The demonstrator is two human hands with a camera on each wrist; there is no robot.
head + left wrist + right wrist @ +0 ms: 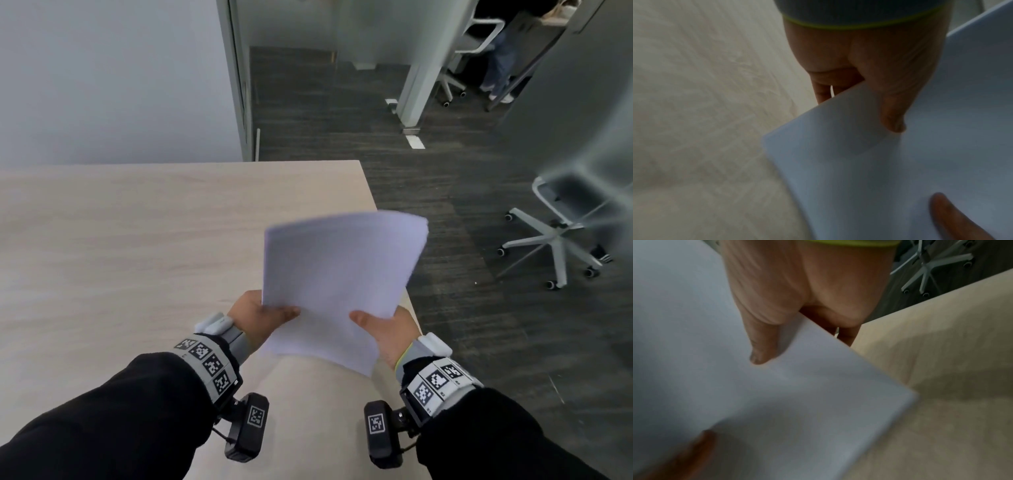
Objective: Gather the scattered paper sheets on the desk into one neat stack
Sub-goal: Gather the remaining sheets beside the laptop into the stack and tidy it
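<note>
Pale wood surface (pixel 120 240) fills my head view; both hands hold the paper stack (pixel 335 284) raised over its right corner (edges blurred). Left hand (pixel 255 317) and right hand (pixel 390 332) each pinch a near corner. Both wrist views show a thumb pressed on top, fingers beneath.

1. The desk (pixel 137 240) is pale wood-grain, filling the left and centre of the head view, its right edge running down towards the lower centre.
2. Nothing seems to rest directly on its visible top, though both wrist views are blurred.
</note>
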